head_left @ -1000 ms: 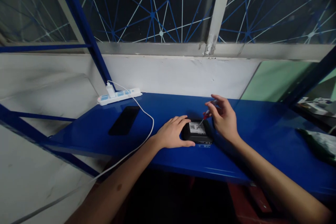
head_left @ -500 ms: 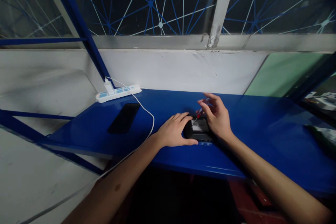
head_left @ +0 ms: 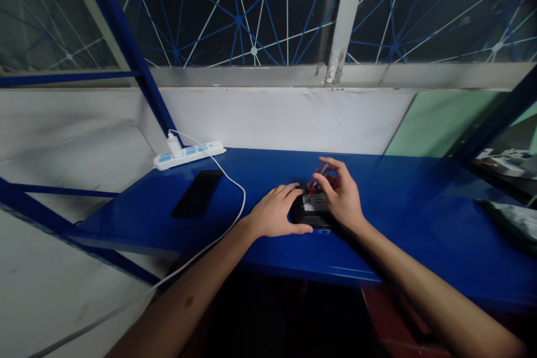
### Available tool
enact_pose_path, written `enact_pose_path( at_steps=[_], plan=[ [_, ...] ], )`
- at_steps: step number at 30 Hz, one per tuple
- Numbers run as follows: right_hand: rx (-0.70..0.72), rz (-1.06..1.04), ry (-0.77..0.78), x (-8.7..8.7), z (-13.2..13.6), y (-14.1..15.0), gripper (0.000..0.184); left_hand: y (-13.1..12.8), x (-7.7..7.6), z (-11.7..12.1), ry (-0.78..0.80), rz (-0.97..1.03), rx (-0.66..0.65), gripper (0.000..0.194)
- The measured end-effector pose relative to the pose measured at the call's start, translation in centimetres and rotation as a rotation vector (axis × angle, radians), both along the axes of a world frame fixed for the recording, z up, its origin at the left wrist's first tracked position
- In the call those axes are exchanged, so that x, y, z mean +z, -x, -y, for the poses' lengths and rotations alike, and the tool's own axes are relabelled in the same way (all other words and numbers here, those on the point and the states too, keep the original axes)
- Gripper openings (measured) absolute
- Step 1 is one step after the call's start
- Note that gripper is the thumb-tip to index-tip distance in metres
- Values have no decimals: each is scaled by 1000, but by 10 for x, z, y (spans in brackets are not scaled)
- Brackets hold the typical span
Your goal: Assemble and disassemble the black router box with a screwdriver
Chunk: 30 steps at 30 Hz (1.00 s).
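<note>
A small black electronic device (head_left: 314,218) with a white label on its upper face lies on the blue table (head_left: 411,218). My left hand (head_left: 279,210) clasps its left end, thumb along the near side and fingers at the far side. In my right hand (head_left: 340,196), pinched between thumb and fingers, is a screwdriver (head_left: 323,170) with a clear and red handle. Its thin shaft slants down to the left, with the tip at the left part of the label; whether it touches is too small to tell. My right hand covers the device's right end.
A black phone (head_left: 198,194) lies left of my hands. Behind it sits a white power strip (head_left: 191,154) with a charger (head_left: 174,146); its white cable (head_left: 243,196) runs past my left forearm. A dark green and silvery packet (head_left: 509,224) is at the right edge.
My right hand has moved left with the screwdriver, its tip going from the label's middle to its left part. My left hand stays on the device. The view shifted slightly.
</note>
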State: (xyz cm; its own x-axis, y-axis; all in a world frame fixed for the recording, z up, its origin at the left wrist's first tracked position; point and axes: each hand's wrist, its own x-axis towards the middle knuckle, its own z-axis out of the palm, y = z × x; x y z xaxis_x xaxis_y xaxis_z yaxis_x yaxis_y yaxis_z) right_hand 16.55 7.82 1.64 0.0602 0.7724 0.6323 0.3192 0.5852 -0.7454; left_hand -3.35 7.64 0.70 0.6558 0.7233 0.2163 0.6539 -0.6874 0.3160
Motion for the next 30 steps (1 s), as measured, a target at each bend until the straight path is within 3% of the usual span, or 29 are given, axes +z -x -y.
enact_pose_path(
  at_steps=[5, 14, 21, 26, 30],
  plan=[
    [-59, 18, -12, 1, 2, -2, 32, 0, 1, 0, -10, 1, 3, 92],
    [49, -44, 70, 7, 11, -1, 33, 0, 1, -1, -12, -15, 4, 92],
    [-51, 30, -64, 9, 10, -3, 24, 1, -1, -2, -21, -1, -6, 91],
    [43, -81, 40, 10, 12, -2, 30, 1, -1, -1, -22, -13, 2, 91],
    [37, -52, 48, 8, 12, -4, 28, 1, -1, -1, -13, -8, 9, 91]
  ],
)
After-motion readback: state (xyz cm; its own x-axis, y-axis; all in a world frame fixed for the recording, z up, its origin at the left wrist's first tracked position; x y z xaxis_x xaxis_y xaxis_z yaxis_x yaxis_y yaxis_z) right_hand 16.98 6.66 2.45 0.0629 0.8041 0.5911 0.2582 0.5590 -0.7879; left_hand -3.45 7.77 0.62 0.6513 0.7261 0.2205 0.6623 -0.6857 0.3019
